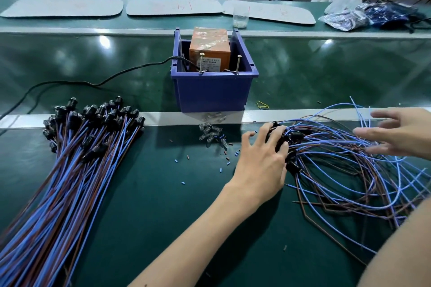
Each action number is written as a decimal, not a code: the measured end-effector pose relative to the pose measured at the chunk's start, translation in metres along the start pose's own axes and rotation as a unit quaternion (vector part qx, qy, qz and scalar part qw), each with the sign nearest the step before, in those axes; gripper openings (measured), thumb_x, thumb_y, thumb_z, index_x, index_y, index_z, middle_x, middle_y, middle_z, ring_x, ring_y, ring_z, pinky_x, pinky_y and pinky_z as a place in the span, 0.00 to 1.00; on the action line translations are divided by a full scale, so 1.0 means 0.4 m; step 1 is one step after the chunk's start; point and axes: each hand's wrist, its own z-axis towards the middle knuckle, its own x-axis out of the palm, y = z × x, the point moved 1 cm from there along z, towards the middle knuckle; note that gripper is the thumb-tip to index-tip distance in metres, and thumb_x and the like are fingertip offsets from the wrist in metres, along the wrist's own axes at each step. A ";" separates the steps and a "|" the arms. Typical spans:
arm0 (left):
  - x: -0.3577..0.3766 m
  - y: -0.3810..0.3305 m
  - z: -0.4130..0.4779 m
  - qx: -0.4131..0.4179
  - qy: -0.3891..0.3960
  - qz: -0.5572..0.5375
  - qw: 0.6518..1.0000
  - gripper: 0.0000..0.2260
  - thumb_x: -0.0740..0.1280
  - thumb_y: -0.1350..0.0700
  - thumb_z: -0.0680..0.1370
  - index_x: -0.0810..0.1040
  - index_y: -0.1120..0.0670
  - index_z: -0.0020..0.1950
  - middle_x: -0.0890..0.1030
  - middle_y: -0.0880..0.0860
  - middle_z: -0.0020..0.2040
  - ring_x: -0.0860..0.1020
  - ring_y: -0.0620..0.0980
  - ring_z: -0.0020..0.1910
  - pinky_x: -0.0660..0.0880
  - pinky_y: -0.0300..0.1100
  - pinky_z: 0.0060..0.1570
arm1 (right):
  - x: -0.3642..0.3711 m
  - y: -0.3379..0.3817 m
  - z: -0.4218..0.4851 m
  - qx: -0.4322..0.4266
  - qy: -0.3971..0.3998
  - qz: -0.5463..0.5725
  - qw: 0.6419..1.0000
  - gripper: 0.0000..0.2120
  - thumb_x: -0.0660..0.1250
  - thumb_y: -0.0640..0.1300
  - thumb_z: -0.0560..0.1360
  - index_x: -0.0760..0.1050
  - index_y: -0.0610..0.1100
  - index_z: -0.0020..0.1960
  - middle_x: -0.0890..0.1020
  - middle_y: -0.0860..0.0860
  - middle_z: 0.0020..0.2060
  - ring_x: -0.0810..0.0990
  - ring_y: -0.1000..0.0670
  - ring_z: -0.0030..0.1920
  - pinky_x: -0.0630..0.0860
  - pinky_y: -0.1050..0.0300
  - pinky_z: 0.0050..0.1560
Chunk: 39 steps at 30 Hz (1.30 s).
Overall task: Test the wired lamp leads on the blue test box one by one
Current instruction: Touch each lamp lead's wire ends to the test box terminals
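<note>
The blue test box stands at the middle of the bench, with an orange unit inside and two upright screws on its front rim. A loose tangle of blue and brown lamp leads lies at the right. My left hand rests on the black lamp sockets at the tangle's left end, fingers curled onto them. My right hand hovers spread over the wires, holding nothing. A straight bundle of leads lies at the left.
A black power cable runs left from the box. Small glass bulbs and cut insulation bits lie in front of the box. A metal rail crosses the bench. Grey mats, a plastic cup and bags sit at the back.
</note>
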 end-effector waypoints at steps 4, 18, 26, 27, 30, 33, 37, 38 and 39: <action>-0.002 0.011 0.001 0.008 0.036 -0.049 0.998 0.25 0.61 0.46 0.79 0.62 0.52 0.74 0.55 0.53 0.77 0.49 0.53 0.74 0.52 0.55 0.68 | 0.087 0.074 0.009 -0.094 0.113 0.054 0.988 0.22 0.71 0.38 0.73 0.73 0.49 0.65 0.83 0.53 0.48 0.86 0.46 0.38 0.82 0.62 0.37; -0.275 0.540 -0.205 -0.529 0.047 -0.104 0.841 0.20 0.80 0.42 0.60 0.76 0.47 0.44 0.81 0.57 0.54 0.78 0.58 0.56 0.75 0.52 0.58 | 0.200 0.118 0.067 -0.161 0.138 -0.096 0.973 0.14 0.73 0.52 0.72 0.76 0.52 0.55 0.83 0.54 0.46 0.78 0.57 0.41 0.71 0.60 0.44; -0.232 0.572 -0.208 -0.552 -0.075 -0.089 0.826 0.21 0.81 0.50 0.63 0.80 0.50 0.52 0.81 0.58 0.54 0.78 0.61 0.56 0.75 0.57 0.56 | 0.175 0.141 0.045 -0.183 0.107 -0.095 0.973 0.15 0.69 0.57 0.73 0.75 0.54 0.57 0.83 0.59 0.44 0.81 0.56 0.47 0.75 0.54 0.55; -0.228 0.574 -0.211 -0.553 -0.090 -0.080 0.825 0.20 0.81 0.51 0.64 0.81 0.50 0.52 0.81 0.58 0.54 0.78 0.62 0.56 0.75 0.57 0.56 | 0.173 0.143 0.040 -0.184 0.105 -0.090 0.973 0.14 0.69 0.57 0.73 0.75 0.54 0.56 0.83 0.60 0.43 0.81 0.56 0.46 0.75 0.53 0.55; -0.218 0.569 -0.211 -0.557 -0.126 -0.056 0.819 0.13 0.79 0.51 0.67 0.84 0.49 0.50 0.81 0.59 0.54 0.78 0.63 0.54 0.76 0.55 0.54 | 0.170 0.152 0.027 -0.189 0.105 -0.081 0.973 0.14 0.68 0.57 0.73 0.75 0.55 0.56 0.83 0.58 0.42 0.80 0.55 0.46 0.77 0.50 0.56; -0.229 0.565 -0.217 -0.550 -0.140 -0.095 0.818 0.09 0.77 0.50 0.68 0.84 0.48 0.47 0.82 0.57 0.52 0.79 0.62 0.53 0.77 0.54 0.54 | 0.168 0.166 0.012 -0.203 0.110 -0.072 0.970 0.15 0.67 0.58 0.73 0.76 0.54 0.57 0.83 0.58 0.41 0.80 0.55 0.47 0.78 0.49 0.55; -0.271 0.572 -0.241 -0.519 -0.186 -0.183 0.814 0.10 0.72 0.46 0.67 0.81 0.47 0.45 0.83 0.56 0.47 0.81 0.61 0.50 0.77 0.59 0.54 | 0.160 0.179 -0.004 -0.239 0.125 -0.036 0.962 0.13 0.67 0.56 0.74 0.77 0.54 0.57 0.83 0.57 0.44 0.82 0.55 0.48 0.76 0.48 0.59; -0.286 0.571 -0.245 -0.497 -0.198 -0.184 0.825 0.10 0.70 0.44 0.66 0.80 0.45 0.45 0.83 0.56 0.46 0.81 0.61 0.49 0.77 0.60 0.54 | 0.158 0.185 -0.013 -0.255 0.134 -0.017 0.957 0.13 0.68 0.56 0.73 0.77 0.54 0.56 0.83 0.56 0.45 0.83 0.56 0.46 0.76 0.50 0.57; -0.302 0.567 -0.248 -0.470 -0.205 -0.175 0.841 0.10 0.68 0.43 0.66 0.79 0.41 0.45 0.82 0.54 0.44 0.81 0.61 0.48 0.77 0.61 0.53 | 0.158 0.195 -0.025 -0.275 0.147 0.007 0.950 0.13 0.68 0.57 0.72 0.78 0.54 0.54 0.84 0.55 0.45 0.83 0.56 0.45 0.77 0.54 0.53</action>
